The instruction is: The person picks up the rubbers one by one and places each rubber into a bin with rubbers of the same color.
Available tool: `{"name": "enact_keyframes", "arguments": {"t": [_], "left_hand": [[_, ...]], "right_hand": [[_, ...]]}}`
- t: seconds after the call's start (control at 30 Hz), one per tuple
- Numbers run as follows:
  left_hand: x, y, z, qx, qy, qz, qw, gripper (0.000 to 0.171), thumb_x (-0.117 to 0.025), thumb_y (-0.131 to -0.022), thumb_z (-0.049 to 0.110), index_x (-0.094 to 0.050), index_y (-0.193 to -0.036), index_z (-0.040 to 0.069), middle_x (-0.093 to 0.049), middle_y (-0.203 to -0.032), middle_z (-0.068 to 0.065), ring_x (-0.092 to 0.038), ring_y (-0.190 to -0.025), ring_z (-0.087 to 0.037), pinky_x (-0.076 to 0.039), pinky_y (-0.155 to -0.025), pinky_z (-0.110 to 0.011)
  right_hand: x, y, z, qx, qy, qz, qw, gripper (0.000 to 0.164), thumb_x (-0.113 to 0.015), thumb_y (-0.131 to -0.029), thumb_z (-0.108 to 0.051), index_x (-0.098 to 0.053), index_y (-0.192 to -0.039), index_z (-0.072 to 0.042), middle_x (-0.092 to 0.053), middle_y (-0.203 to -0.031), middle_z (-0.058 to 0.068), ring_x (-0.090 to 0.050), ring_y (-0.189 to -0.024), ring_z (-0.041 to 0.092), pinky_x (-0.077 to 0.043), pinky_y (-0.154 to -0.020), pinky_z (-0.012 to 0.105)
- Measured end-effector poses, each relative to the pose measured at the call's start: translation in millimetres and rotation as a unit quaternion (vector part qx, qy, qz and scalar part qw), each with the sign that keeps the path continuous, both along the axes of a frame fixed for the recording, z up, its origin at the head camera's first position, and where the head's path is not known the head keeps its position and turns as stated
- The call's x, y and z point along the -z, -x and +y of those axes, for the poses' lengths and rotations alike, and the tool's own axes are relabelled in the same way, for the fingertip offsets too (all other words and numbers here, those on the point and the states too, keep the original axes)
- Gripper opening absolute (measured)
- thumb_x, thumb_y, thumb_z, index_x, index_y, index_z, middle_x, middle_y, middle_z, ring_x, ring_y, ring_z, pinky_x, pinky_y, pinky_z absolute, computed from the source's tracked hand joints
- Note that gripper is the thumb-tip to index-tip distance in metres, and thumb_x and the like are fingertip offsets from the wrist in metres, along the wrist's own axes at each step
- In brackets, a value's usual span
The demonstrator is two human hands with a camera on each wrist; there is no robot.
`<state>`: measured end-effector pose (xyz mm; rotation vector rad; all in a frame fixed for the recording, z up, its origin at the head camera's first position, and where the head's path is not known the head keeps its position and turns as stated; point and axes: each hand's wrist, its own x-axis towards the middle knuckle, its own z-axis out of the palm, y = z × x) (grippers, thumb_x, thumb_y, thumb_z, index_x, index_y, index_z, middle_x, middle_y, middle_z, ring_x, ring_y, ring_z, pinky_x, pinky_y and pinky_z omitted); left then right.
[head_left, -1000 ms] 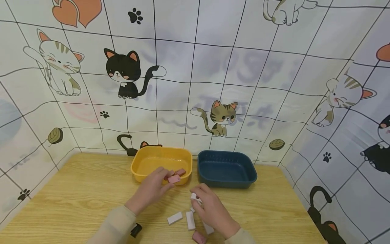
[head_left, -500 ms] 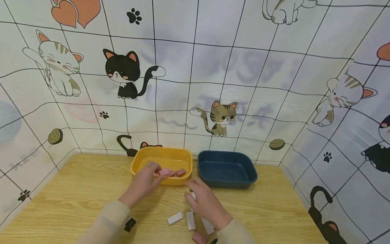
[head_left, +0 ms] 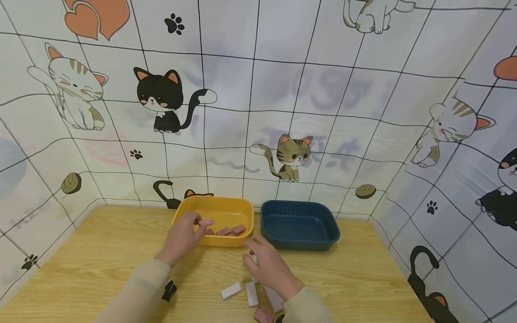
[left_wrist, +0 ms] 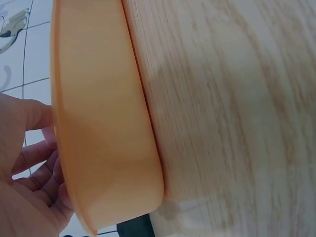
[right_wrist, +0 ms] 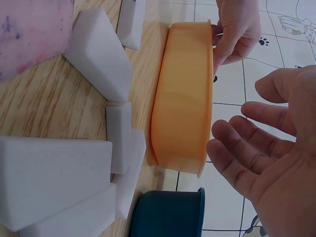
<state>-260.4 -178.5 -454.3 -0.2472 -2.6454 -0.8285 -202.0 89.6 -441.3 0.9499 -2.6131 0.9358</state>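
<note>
In the head view, my left hand [head_left: 182,237] reaches over the left side of the yellow bin [head_left: 247,240]. Its thumb and fingers pinch a pink block [head_left: 206,222] above several pink blocks [head_left: 223,231] lying inside. In the left wrist view, the bin wall [left_wrist: 103,113] covers much of the held block. My right hand [head_left: 269,265] hovers in front of the bins; the right wrist view shows its fingers [right_wrist: 234,163] loosely bent and holding nothing. Below it, several white blocks [head_left: 251,294] and a pink block [head_left: 263,315] lie on the table, one partly hidden by the hand.
A dark blue bin [head_left: 300,244] stands to the right of the yellow one, a narrow gap between them. Both are near the back edge of the wooden table [head_left: 363,269], against a cat-print wall covering [head_left: 226,112]. A black device [head_left: 169,290] sits by the left wrist.
My left hand has moved left with the pink block, from the bin's front edge to its left side. The right hand has shifted slightly left and its fingers have loosened.
</note>
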Motion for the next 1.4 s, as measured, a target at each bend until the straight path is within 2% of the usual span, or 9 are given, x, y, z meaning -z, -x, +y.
{"name": "enact_keyframes", "arguments": {"t": [0.1, 0.3, 0.53, 0.63, 0.83, 0.93, 1.1, 1.4], "left_hand": [[1.4, 4.4, -2.9, -0.01, 0.002, -0.01, 0.9999, 0.028, -0.071, -0.098, 0.028, -0.066, -0.093, 0.001, -0.064, -0.097, -0.017, -0.057, -0.083, -0.027, -0.053, -0.079, -0.047], [4.9, 11.8, -8.1, -0.02, 0.01, -0.028, 0.9994, 0.03, -0.072, -0.098, 0.029, -0.066, -0.091, 0.001, -0.062, -0.091, -0.015, -0.055, -0.076, -0.026, -0.051, -0.074, -0.046], [3.3, 18.1, -11.6, -0.022, 0.037, -0.048, 0.9979, 0.014, -0.072, -0.09, 0.011, -0.066, -0.089, -0.001, -0.06, -0.084, -0.012, -0.053, -0.075, -0.026, -0.05, -0.072, -0.045], [1.8, 20.0, -12.1, -0.019, 0.043, -0.052, 0.9976, 0.012, -0.072, -0.087, 0.008, -0.066, -0.089, -0.002, -0.06, -0.083, -0.012, -0.054, -0.076, -0.027, -0.05, -0.072, -0.046], [2.6, 24.1, -11.5, -0.031, 0.044, -0.073, 0.9959, 0.025, -0.073, -0.086, 0.012, -0.066, -0.102, -0.006, -0.063, -0.096, -0.019, -0.058, -0.084, -0.032, -0.053, -0.08, -0.051], [1.5, 24.5, -10.5, -0.037, 0.045, -0.08, 0.9951, 0.034, -0.074, -0.086, 0.013, -0.065, -0.111, -0.009, -0.063, -0.106, -0.024, -0.061, -0.088, -0.035, -0.053, -0.085, -0.053], [-1.1, 22.4, -8.5, -0.032, 0.047, -0.069, 0.996, 0.031, -0.071, -0.087, 0.012, -0.067, -0.111, -0.008, -0.063, -0.108, -0.024, -0.062, -0.092, -0.037, -0.053, -0.086, -0.054], [-7.7, 9.8, -2.3, 0.007, 0.051, -0.039, 0.9979, 0.026, -0.068, -0.088, 0.008, -0.067, -0.11, -0.006, -0.063, -0.107, -0.022, -0.061, -0.092, -0.033, -0.054, -0.084, -0.051]], "right_hand": [[1.1, 1.2, -0.3, -0.001, 0.0, -0.003, 1.0, 0.025, -0.061, -0.099, -0.006, -0.069, -0.122, 0.001, -0.063, -0.109, 0.006, -0.063, -0.089, 0.021, -0.052, -0.074, 0.026], [-0.5, 1.3, -1.0, 0.002, -0.009, -0.011, 1.0, 0.026, -0.06, -0.1, -0.008, -0.069, -0.123, 0.001, -0.063, -0.109, 0.005, -0.059, -0.088, 0.014, -0.051, -0.073, 0.024], [-1.8, 0.0, -0.2, 0.003, -0.011, -0.021, 1.0, 0.027, -0.06, -0.1, -0.009, -0.069, -0.124, 0.001, -0.06, -0.106, 0.003, -0.058, -0.087, 0.017, -0.048, -0.072, 0.023], [-1.4, -0.2, 0.5, 0.003, -0.011, -0.022, 1.0, 0.027, -0.06, -0.1, -0.008, -0.069, -0.123, 0.001, -0.06, -0.106, 0.003, -0.058, -0.086, 0.018, -0.048, -0.071, 0.023], [0.8, -0.5, 2.5, -0.001, -0.007, -0.019, 1.0, 0.026, -0.06, -0.101, -0.008, -0.069, -0.123, 0.001, -0.059, -0.106, 0.003, -0.059, -0.087, 0.019, -0.049, -0.072, 0.023], [2.0, -0.7, 3.7, -0.002, -0.001, -0.014, 1.0, 0.025, -0.06, -0.1, -0.007, -0.07, -0.122, 0.0, -0.059, -0.106, 0.003, -0.06, -0.087, 0.02, -0.05, -0.073, 0.024], [4.4, -1.2, 6.5, 0.001, 0.001, 0.007, 1.0, 0.022, -0.062, -0.099, -0.005, -0.07, -0.118, -0.002, -0.06, -0.108, 0.003, -0.063, -0.087, 0.019, -0.053, -0.074, 0.025], [4.1, -2.7, 12.8, 0.006, -0.004, 0.002, 1.0, 0.021, -0.06, -0.1, -0.007, -0.07, -0.119, -0.004, -0.063, -0.116, 0.009, -0.063, -0.089, 0.019, -0.053, -0.074, 0.026]]}}
